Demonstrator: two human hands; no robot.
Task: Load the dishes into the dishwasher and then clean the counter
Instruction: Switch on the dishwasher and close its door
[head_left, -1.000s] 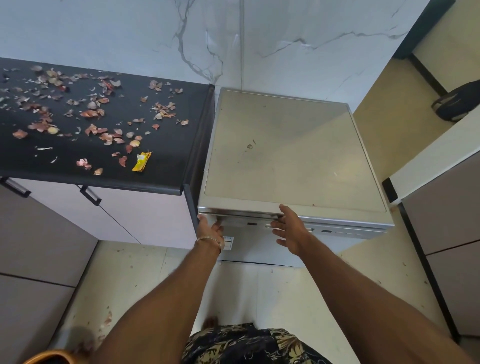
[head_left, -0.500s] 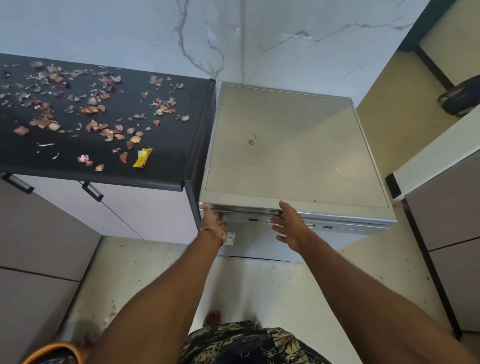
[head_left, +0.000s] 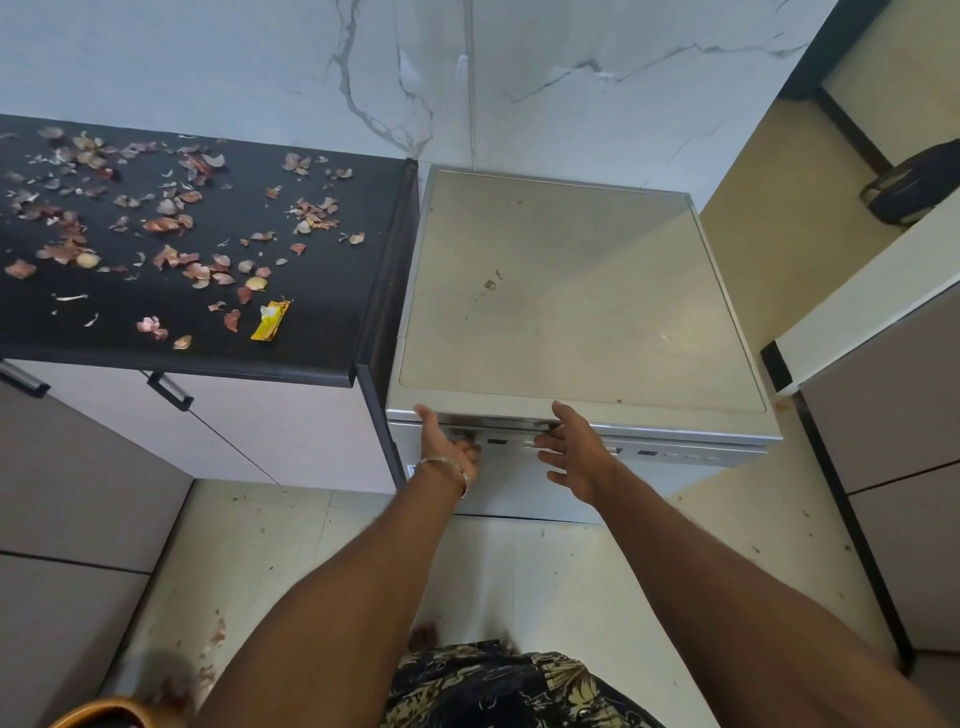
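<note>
A silver dishwasher stands beside the black counter, and its door looks closed. My left hand grips the door's top edge near the left corner, thumb over the lip and fingers curled under it. My right hand rests on the control strip at the middle, thumb on the top edge and fingers spread straight against the front. Onion peels and a yellow wrapper litter the counter. No dishes are in view.
Cabinet doors with black handles sit under the counter. A white-topped cabinet stands to the right, with a black bag on the floor behind it. An orange rim shows at the bottom left. The floor tiles are spotted.
Both hands have shifted slightly along the door's top edge. My left thumb now lies over the lip. The door has not visibly opened.
</note>
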